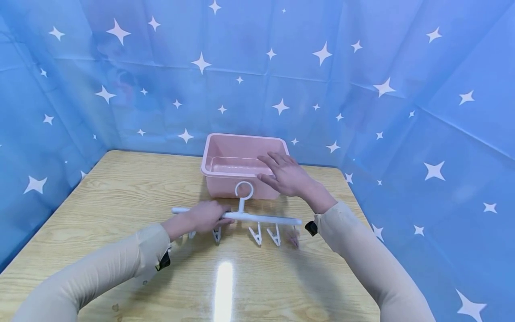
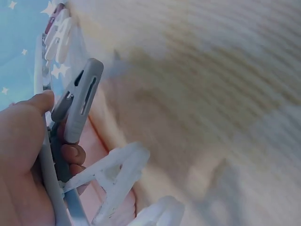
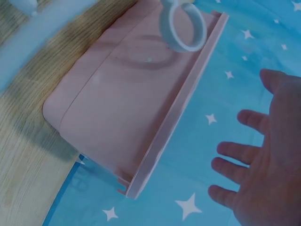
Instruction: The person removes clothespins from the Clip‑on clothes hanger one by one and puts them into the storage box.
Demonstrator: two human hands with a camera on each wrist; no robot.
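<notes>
My left hand grips the bar of a pale clip hanger, left of its round hook. Several clips hang along the bar, among them a white clip in the head view and a grey clip close by the fingers in the left wrist view. A dark reddish clip hangs at the far end. With fingers spread, my right hand hovers over the right front of a pink plastic bin and holds nothing.
The bin stands at the back of a wood-grain table, just behind the hanger. Blue star-printed curtains enclose the back and both sides. A bright light reflection lies on the tabletop near the front.
</notes>
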